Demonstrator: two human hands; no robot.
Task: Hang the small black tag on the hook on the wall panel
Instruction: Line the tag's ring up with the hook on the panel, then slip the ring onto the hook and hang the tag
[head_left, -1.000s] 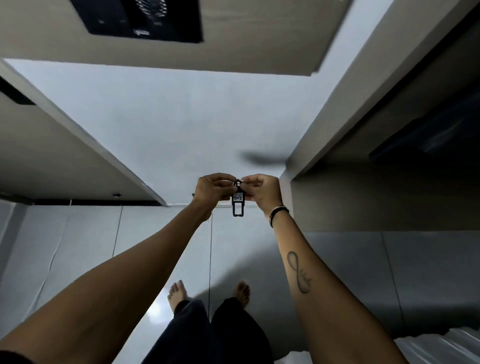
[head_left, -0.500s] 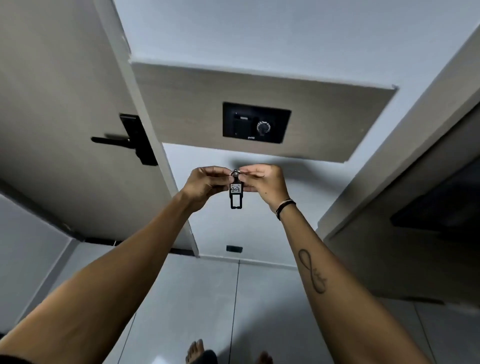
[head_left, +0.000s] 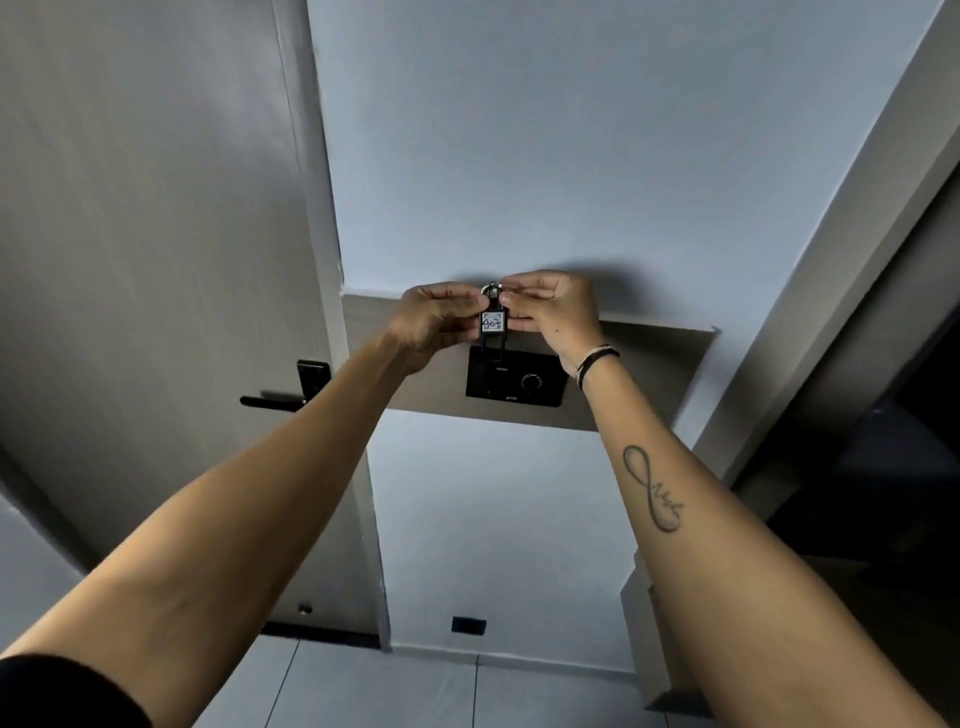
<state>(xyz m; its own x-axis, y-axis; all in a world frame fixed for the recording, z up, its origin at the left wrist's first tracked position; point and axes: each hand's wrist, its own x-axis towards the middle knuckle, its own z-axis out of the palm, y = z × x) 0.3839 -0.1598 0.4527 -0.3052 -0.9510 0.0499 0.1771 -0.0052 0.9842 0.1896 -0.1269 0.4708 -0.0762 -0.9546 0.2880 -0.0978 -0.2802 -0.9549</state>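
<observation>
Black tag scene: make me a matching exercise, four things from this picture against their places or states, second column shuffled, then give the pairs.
Things:
1. black tag
2. door handle
3. black control plate
4. wristband

Places or states:
A. on the right forearm, just below the hand
B. set in the grey wall panel, with a round dial
C. pinched at its top between the left hand and right hand
D. on the door, left of the panel

Pairs: 1-C, 2-D, 3-B, 4-A
</observation>
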